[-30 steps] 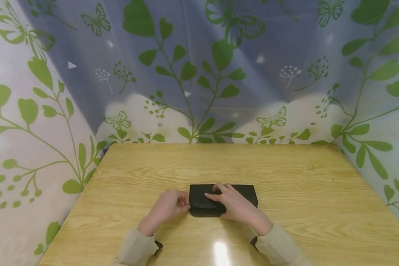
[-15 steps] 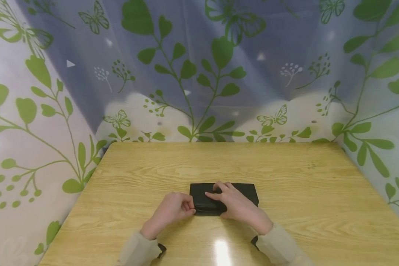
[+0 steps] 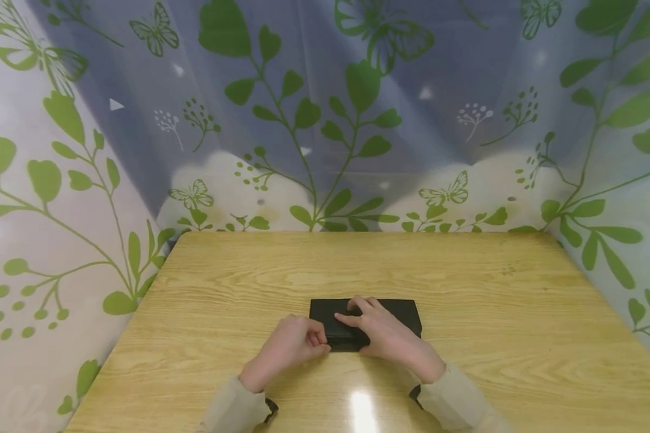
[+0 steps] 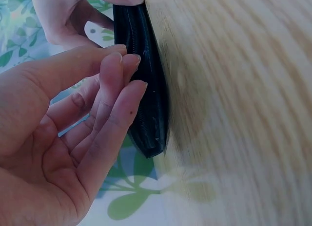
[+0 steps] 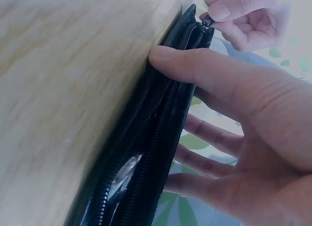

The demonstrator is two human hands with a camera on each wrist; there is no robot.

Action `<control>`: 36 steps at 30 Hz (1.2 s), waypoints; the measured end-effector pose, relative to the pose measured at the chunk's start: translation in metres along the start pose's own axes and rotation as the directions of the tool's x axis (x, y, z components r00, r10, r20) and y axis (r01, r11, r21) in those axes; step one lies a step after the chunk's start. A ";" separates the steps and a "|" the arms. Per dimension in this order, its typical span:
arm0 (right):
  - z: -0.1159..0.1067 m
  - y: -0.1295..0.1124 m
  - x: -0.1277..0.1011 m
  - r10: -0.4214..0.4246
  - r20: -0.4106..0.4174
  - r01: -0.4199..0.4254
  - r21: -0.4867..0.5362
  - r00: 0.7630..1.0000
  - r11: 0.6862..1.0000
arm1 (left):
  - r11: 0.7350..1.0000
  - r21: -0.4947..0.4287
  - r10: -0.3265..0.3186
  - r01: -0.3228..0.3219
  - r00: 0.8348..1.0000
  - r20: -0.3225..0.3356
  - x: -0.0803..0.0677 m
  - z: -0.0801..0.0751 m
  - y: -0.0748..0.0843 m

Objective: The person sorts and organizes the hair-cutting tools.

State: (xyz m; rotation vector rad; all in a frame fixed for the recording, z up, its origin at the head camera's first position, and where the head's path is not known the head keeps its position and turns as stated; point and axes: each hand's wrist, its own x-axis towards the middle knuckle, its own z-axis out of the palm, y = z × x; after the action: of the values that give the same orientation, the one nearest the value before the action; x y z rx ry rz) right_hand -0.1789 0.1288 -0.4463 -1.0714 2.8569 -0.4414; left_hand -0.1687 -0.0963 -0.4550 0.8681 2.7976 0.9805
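A flat black zip pouch lies on the table, its zipped edge facing the wearer. My left hand is at the front edge left of its middle. In the right wrist view, that hand's thumb and fingertips pinch the zipper pull. My right hand holds the pouch, thumb on the front edge and fingers spread over the top. The zipper is parted to the right of the pull, and something pale and shiny shows in the gap. Left of the pull, the teeth run toward the pouch's end.
The pouch rests on a wood-grain table. A curtain printed with leaves and butterflies hangs behind the table and along both sides. Dark bands show at the cuffs of both pale sleeves.
My left hand has moved right along the pouch's front edge, from its left end, with the zipper pull. My right hand and the pouch have stayed nearly still.
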 end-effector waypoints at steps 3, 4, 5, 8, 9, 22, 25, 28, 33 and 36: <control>0.001 0.000 0.000 0.004 0.002 -0.004 -0.004 1.000 1.000 | 1.000 -0.001 0.001 -0.001 1.000 0.004 0.001 0.001 0.000; 0.001 -0.001 -0.001 0.005 0.001 -0.005 -0.008 1.000 1.000 | 1.000 0.000 0.004 -0.004 1.000 0.005 0.001 0.001 0.000; 0.001 -0.001 -0.001 0.005 0.000 -0.005 -0.010 1.000 1.000 | 1.000 0.001 0.007 -0.007 1.000 0.004 0.002 0.002 0.000; 0.001 -0.001 -0.002 0.005 -0.003 -0.005 -0.013 1.000 1.000 | 1.000 0.003 0.012 -0.012 1.000 0.003 0.003 0.002 0.000; 0.001 -0.001 -0.002 0.005 -0.003 -0.005 -0.011 1.000 1.000 | 1.000 0.004 0.014 -0.014 1.000 0.002 0.003 0.003 0.000; 0.001 -0.002 -0.001 -0.004 -0.007 0.004 -0.011 1.000 1.000 | 0.998 0.028 0.061 -0.062 0.998 0.028 0.015 0.013 0.011; 0.001 -0.002 -0.001 -0.002 -0.005 0.002 -0.014 1.000 1.000 | 0.998 0.035 0.052 -0.053 0.998 0.026 0.016 0.015 0.012; 0.001 -0.001 -0.001 -0.005 -0.012 0.005 -0.011 1.000 1.000 | 0.997 0.045 0.060 -0.062 0.998 0.024 0.018 0.018 0.014; 0.001 0.000 -0.001 -0.013 -0.021 0.013 -0.013 1.000 1.000 | 0.997 0.047 0.064 -0.065 0.998 0.029 0.021 0.020 0.019; 0.001 0.000 0.000 -0.017 -0.023 0.016 -0.022 1.000 1.000 | 0.998 0.039 0.049 -0.050 0.998 0.029 0.021 0.020 0.020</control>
State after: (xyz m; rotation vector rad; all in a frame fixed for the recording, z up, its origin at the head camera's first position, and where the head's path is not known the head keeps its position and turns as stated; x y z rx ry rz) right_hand -0.1789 0.1291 -0.4471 -1.1017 2.8814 -0.4273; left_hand -0.1725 -0.0612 -0.4562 0.9531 2.7938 0.9142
